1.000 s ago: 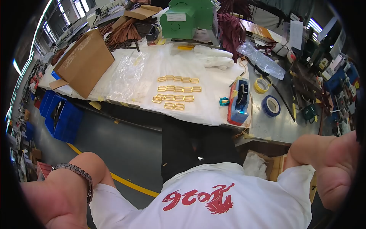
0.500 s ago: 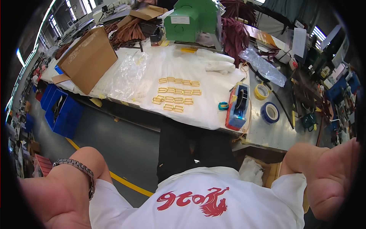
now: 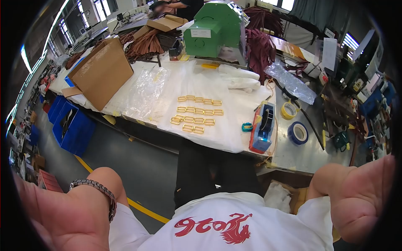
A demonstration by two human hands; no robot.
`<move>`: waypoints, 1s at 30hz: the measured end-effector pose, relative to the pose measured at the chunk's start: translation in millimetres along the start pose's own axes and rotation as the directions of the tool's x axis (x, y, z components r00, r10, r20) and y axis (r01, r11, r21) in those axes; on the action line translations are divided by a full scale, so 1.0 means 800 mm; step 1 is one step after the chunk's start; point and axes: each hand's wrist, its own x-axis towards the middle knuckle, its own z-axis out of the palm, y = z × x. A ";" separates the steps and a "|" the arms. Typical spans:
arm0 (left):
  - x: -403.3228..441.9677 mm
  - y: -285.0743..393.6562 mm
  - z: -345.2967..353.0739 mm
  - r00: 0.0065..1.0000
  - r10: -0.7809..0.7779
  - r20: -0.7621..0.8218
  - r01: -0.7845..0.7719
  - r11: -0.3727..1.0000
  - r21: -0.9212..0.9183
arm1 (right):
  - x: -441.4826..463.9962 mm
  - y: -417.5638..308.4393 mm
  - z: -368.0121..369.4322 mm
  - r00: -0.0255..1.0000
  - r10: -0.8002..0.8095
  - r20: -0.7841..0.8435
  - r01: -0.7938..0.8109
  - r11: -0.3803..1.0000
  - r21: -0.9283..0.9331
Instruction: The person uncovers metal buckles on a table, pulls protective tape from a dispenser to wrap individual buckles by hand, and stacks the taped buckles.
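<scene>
My left hand (image 3: 63,213) is raised close to the camera at the lower left, palm showing, a dark metal band on the wrist; its fingers are cut off by the view's edge. My right hand (image 3: 362,201) is likewise raised at the right, its fingers out of sight. Neither hand touches the table. Gold buckles (image 3: 199,111) lie in several rows on the white covering (image 3: 226,138). To their right are a small teal object (image 3: 247,127) and a red and blue tape dispenser (image 3: 263,127).
An open cardboard box (image 3: 100,75) stands at the table's left, with blue bins (image 3: 73,129) below it. A green machine (image 3: 213,31) is at the back. Tape rolls (image 3: 297,133) lie at the right. Behind, a person's arm (image 3: 176,5) is partly visible.
The view has tilted, so the table and buckles appear slightly lower. A person's arm has come into sight at the back. Both my hands stay raised at the sides.
</scene>
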 end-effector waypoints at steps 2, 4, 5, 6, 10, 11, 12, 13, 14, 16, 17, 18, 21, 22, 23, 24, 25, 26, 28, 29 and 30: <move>-0.001 -0.009 -0.006 0.998 -0.062 -0.003 0.062 0.997 -0.046 | -0.003 0.005 0.000 1.000 -0.009 -0.003 0.009 1.000 0.000; -0.010 -0.019 -0.011 0.991 -0.132 0.001 0.131 0.985 -0.116 | -0.006 0.003 -0.001 0.999 -0.033 -0.003 0.033 0.999 -0.004; -0.018 -0.022 -0.012 0.983 -0.186 0.011 0.185 0.970 -0.156 | -0.007 0.000 -0.001 0.999 -0.040 -0.004 0.040 0.999 0.000; -0.026 -0.027 -0.013 0.969 -0.247 0.021 0.246 0.949 -0.199 | -0.008 0.000 -0.001 0.999 -0.041 -0.007 0.041 0.999 0.002; -0.064 -0.055 0.007 0.828 -0.536 0.166 0.556 0.747 -0.365 | -0.007 0.006 0.000 1.000 -0.016 -0.015 0.016 1.000 0.004; -0.075 -0.061 0.015 0.785 -0.577 0.226 0.616 0.682 -0.394 | -0.008 0.007 0.001 1.000 -0.027 -0.015 0.027 1.000 -0.001; -0.087 -0.066 0.025 0.739 -0.608 0.290 0.670 0.616 -0.415 | -0.007 0.006 0.000 0.999 -0.039 -0.006 0.039 0.999 0.000; -0.097 -0.072 0.035 0.698 -0.620 0.358 0.713 0.555 -0.428 | -0.008 0.005 -0.002 0.999 -0.043 0.000 0.043 0.999 0.002; -0.106 -0.076 0.048 0.650 -0.622 0.437 0.758 0.490 -0.430 | -0.008 0.002 0.000 0.999 -0.054 0.004 0.054 0.999 -0.003; -0.114 -0.081 0.075 0.572 -0.579 0.581 0.820 0.386 -0.422 | -0.007 0.000 0.002 0.998 -0.065 0.004 0.065 0.998 0.002; -0.117 -0.080 0.083 0.552 -0.539 0.636 0.834 0.358 -0.421 | -0.008 0.001 0.002 0.998 -0.060 0.002 0.060 0.998 -0.003; -0.118 -0.079 0.092 0.534 -0.498 0.683 0.845 0.335 -0.416 | -0.008 0.001 0.001 0.999 -0.048 -0.004 0.048 0.999 -0.001; -0.111 -0.068 0.101 0.532 -0.375 0.759 0.843 0.314 -0.436 | -0.009 0.002 0.003 0.999 -0.041 -0.004 0.041 0.999 -0.003; -0.108 -0.066 0.102 0.539 -0.342 0.770 0.837 0.317 -0.445 | -0.008 0.002 0.004 0.999 -0.043 -0.001 0.043 0.999 0.000; -0.105 -0.062 0.101 0.544 -0.313 0.779 0.832 0.320 -0.453 | -0.008 0.001 0.004 0.999 -0.041 0.004 0.041 0.999 0.003; -0.103 -0.060 0.102 0.549 -0.292 0.783 0.828 0.323 -0.459 | -0.008 0.001 0.004 0.999 -0.041 0.009 0.041 0.999 0.005; -0.101 -0.059 0.101 0.554 -0.278 0.785 0.823 0.326 -0.465 | -0.006 -0.001 0.002 0.999 -0.036 0.010 0.036 0.999 0.004; -0.098 -0.057 0.100 0.551 -0.268 0.790 0.823 0.330 -0.462 | -0.008 -0.002 0.004 0.999 -0.031 0.008 0.031 1.000 0.003; -0.093 -0.054 0.098 0.558 -0.262 0.787 0.817 0.339 -0.466 | -0.009 -0.001 0.000 1.000 -0.015 0.009 0.015 1.000 0.006; -0.091 -0.055 0.097 0.561 -0.254 0.788 0.814 0.345 -0.468 | -0.008 -0.002 0.001 1.000 -0.017 0.010 0.017 1.000 0.002; -0.091 -0.055 0.097 0.564 -0.246 0.788 0.811 0.346 -0.472 | -0.010 -0.002 0.001 1.000 -0.012 0.013 0.012 1.000 0.000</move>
